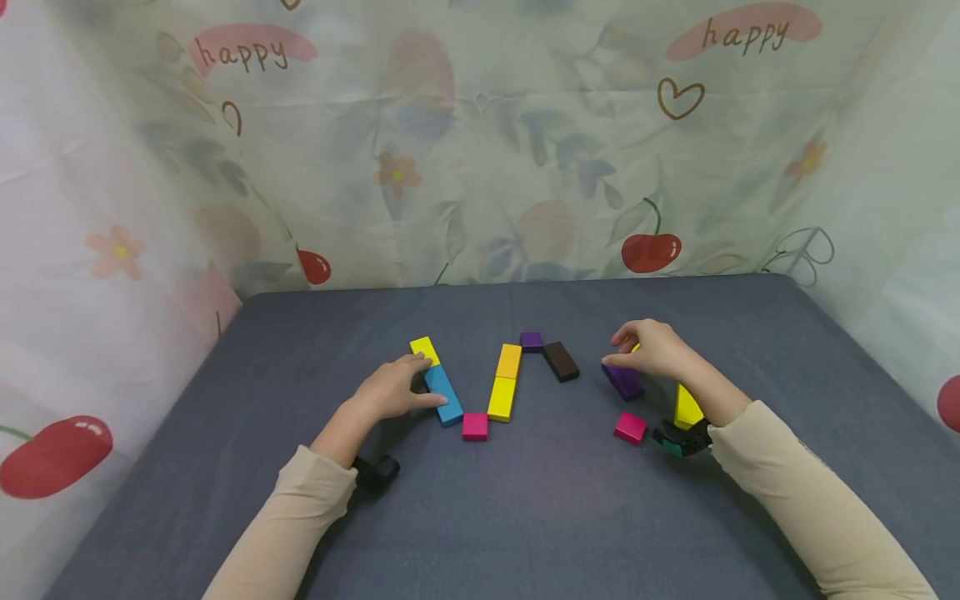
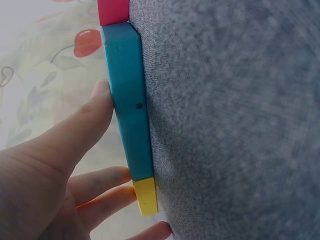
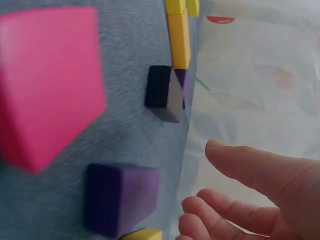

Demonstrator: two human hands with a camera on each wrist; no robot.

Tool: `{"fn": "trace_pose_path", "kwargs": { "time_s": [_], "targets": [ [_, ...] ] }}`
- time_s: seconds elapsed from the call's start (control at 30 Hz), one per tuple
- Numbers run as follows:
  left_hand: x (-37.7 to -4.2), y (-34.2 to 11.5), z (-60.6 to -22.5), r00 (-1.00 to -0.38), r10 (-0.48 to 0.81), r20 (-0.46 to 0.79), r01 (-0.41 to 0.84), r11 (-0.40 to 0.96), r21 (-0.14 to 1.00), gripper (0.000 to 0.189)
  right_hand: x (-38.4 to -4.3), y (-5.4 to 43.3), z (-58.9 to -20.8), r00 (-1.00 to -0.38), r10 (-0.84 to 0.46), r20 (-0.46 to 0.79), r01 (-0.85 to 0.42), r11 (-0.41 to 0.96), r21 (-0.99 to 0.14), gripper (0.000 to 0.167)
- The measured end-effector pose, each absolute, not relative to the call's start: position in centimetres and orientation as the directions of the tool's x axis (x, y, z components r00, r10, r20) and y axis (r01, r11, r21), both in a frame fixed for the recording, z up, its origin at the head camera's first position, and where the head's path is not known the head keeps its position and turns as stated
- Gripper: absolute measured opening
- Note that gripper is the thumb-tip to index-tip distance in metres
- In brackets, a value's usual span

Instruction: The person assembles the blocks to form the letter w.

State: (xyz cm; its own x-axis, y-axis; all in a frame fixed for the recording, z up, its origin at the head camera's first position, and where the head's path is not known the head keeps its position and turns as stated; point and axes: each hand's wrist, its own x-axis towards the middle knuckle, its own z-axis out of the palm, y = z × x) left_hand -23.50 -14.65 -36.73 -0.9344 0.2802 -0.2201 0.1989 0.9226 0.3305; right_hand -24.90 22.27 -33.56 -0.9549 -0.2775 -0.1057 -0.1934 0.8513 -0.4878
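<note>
My left hand (image 1: 390,387) rests with thumb and fingers spread along a blue block (image 1: 447,403) and a small yellow block (image 1: 422,345) at its far end. In the left wrist view the thumb touches the blue block (image 2: 129,105), and two fingertips lie near its joint with the yellow block (image 2: 146,197). On the right side, my right hand (image 1: 654,350) hovers over a purple block (image 1: 624,383). Nothing shows between its thumb and loosely bent fingers in the right wrist view, where the purple block (image 3: 125,197) lies apart from them. A yellow block (image 3: 143,235) shows partly beyond it.
A pink block (image 1: 475,427) adjoins the blue one; yellow (image 1: 502,400) and orange (image 1: 508,362) blocks, a small purple block (image 1: 532,341) and a dark brown block (image 1: 561,362) continue the zigzag. Near my right wrist lie pink (image 1: 631,427), yellow (image 1: 686,408) and green (image 1: 672,449) blocks.
</note>
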Motion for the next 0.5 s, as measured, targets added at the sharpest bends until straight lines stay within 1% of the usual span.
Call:
{"fn": "trace_pose_path", "kwargs": {
  "time_s": [0.2,0.5],
  "targets": [
    [-23.5,-14.6,-36.7,-0.934,0.279,-0.221,0.198,0.923,0.331,0.076,-24.2,23.1,-34.3,-0.955,-0.273,-0.118,-0.187,0.860,-0.475,0.045],
    [-23.4,-14.6,-36.6,-0.934,0.282,-0.221,0.201,0.922,0.330,0.076,-23.8,23.1,-35.2,-0.959,-0.245,-0.142,-0.157,0.877,-0.454,0.047]
  ]
}}
